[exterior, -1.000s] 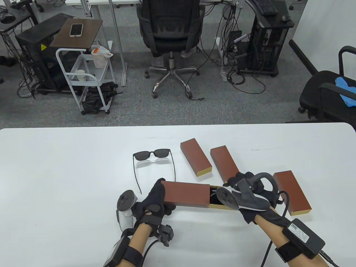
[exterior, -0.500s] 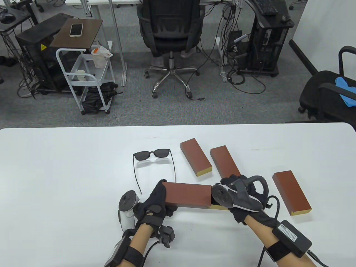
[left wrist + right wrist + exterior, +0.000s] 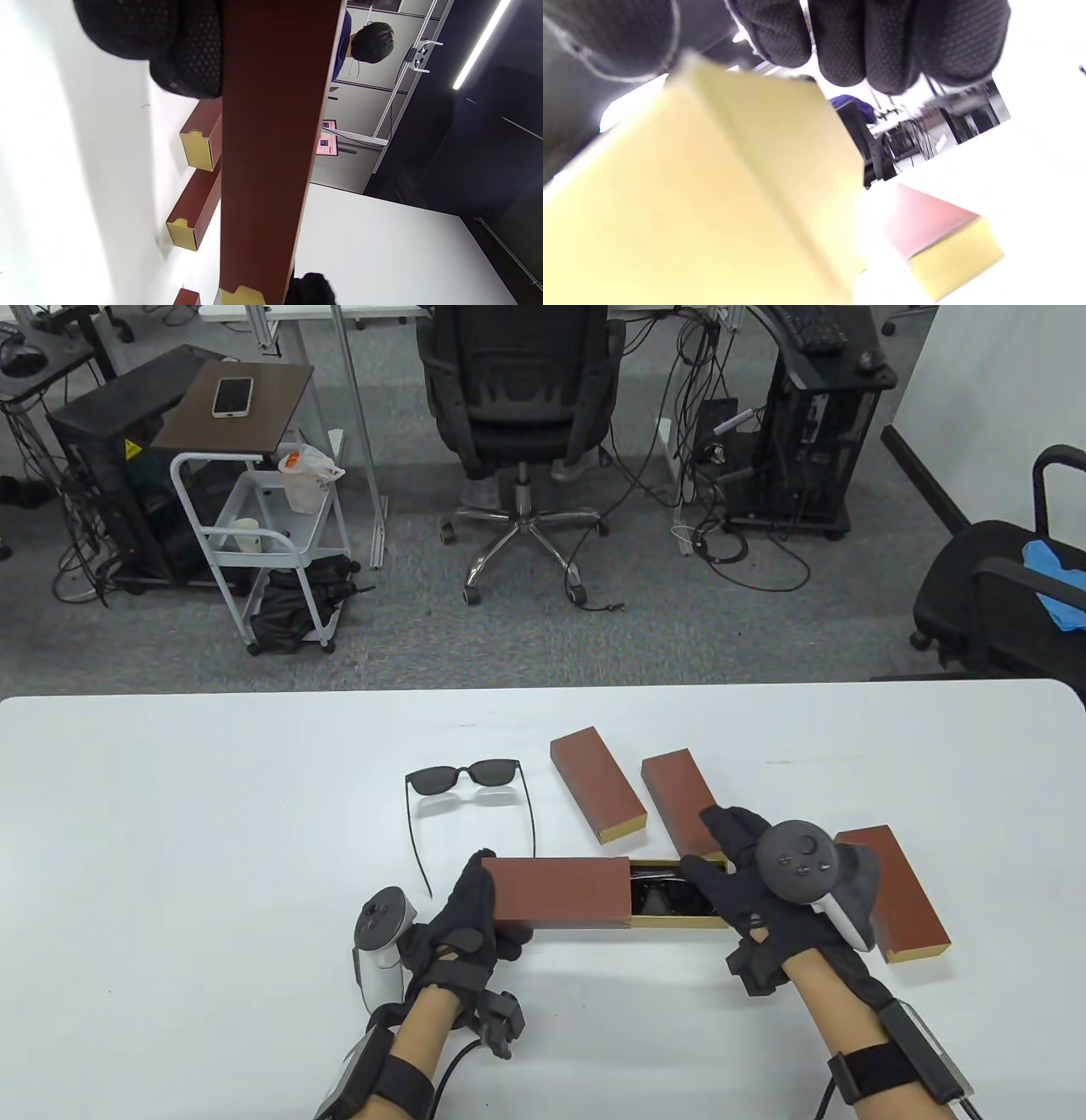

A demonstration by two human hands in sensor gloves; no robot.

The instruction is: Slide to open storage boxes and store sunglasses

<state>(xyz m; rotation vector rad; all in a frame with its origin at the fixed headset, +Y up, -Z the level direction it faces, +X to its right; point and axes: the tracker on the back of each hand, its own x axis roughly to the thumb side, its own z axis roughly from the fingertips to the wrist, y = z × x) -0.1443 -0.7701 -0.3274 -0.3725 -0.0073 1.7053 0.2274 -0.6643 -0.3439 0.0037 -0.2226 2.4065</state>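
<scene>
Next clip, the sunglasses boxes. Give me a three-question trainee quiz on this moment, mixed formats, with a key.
1. True or false: the left hand grips the brown sleeve of the box being handled.
2. Besides that box, how many closed boxes lie on the table?
A) one B) three C) five
3. Fill in: dark sunglasses show in the pulled-out gold ____ by the right hand.

Key: 1 true; 2 B; 3 tray. A second pair of sunglasses lies unfolded on the table.
</scene>
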